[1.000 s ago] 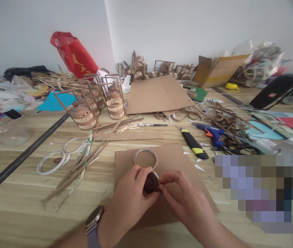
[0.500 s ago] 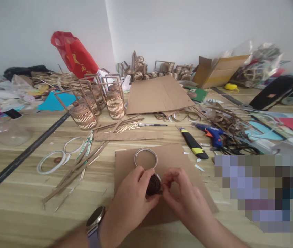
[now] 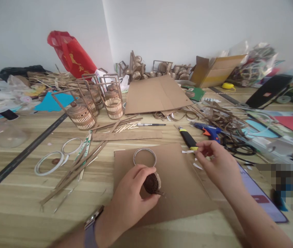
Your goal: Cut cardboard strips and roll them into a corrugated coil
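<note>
My left hand (image 3: 133,196) is closed around a small round coil of brown strip (image 3: 151,183), dark at its middle with a pale band along its right edge. A loose strip end (image 3: 161,193) sticks out by my left thumb. The coil is above a flat cardboard sheet (image 3: 179,186). To the right, my right hand (image 3: 218,165) has its fingers pinched together beside the yellow and black cutter (image 3: 187,138). A thin white paper scrap (image 3: 188,151) shows at those fingertips; whether it is gripped I cannot tell. A ring of tape (image 3: 135,156) lies beyond my left hand.
Small slatted baskets with handles (image 3: 81,117) stand at the back left. A blue glue gun (image 3: 210,131) and brown strips (image 3: 221,117) lie at right. White tape rings (image 3: 39,170) and long strips (image 3: 71,172) lie at left. A larger cardboard sheet (image 3: 156,96) is farther back.
My right hand has left the coil and moved right and away from me, over beside the cutter. My left hand still holds the coil, whose loose end now shows.
</note>
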Action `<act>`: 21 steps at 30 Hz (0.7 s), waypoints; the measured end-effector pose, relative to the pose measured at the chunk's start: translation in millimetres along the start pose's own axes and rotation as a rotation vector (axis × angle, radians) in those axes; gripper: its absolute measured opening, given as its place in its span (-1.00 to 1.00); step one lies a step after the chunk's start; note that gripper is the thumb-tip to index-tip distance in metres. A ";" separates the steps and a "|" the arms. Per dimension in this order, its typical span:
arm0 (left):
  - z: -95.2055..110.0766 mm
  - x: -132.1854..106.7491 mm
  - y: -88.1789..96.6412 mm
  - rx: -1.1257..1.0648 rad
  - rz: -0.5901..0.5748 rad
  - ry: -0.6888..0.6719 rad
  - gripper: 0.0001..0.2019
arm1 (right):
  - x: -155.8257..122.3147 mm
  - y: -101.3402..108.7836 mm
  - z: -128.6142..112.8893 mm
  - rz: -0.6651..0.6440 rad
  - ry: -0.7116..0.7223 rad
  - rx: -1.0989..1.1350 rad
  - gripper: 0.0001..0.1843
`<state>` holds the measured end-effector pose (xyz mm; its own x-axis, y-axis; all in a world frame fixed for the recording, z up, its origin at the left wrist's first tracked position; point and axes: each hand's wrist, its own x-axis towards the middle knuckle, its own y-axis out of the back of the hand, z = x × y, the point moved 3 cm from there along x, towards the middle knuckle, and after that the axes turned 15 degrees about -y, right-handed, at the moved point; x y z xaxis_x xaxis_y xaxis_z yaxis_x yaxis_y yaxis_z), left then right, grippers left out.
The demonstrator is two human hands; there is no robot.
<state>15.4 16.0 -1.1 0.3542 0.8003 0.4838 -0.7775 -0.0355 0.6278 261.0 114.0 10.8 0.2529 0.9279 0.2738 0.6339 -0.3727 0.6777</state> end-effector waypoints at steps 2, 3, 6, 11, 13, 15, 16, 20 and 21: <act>0.7 -0.1 0.0 -0.013 -0.002 0.007 -0.44 | 6.2 1.2 5.9 0.006 -0.024 -0.002 -0.81; 1.2 -0.1 0.0 -0.019 -0.004 0.009 -0.44 | 8.3 1.3 8.2 0.009 -0.034 -0.002 -0.80; 2.2 0.2 0.2 -0.032 -0.002 0.009 -0.44 | 12.1 0.4 12.8 0.017 -0.059 -0.001 -0.78; 2.2 0.5 1.3 -0.055 0.008 0.022 -0.46 | 12.0 2.0 12.3 0.046 -0.063 -0.018 -0.77; 2.3 0.2 1.6 -0.062 0.012 0.023 -0.47 | 10.6 4.6 10.6 0.071 -0.054 -0.025 -0.78; 2.2 -0.2 1.8 -0.071 0.016 0.021 -0.47 | 7.9 7.6 7.8 0.097 -0.045 -0.017 -0.82; 2.0 -0.3 1.8 -0.075 0.020 0.020 -0.48 | 5.6 8.9 5.6 0.104 -0.041 -0.008 -0.85; 0.6 0.1 2.2 -0.096 0.043 0.028 -0.49 | -13.1 10.5 -12.4 0.049 0.042 0.047 -0.85; 0.3 0.3 2.5 -0.099 0.048 0.033 -0.49 | -20.1 9.9 -19.3 0.013 0.094 0.065 -0.86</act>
<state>13.7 16.0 0.7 0.2987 0.8185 0.4906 -0.8413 -0.0169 0.5404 248.0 91.6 25.3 0.1938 0.9174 0.3477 0.6779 -0.3814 0.6285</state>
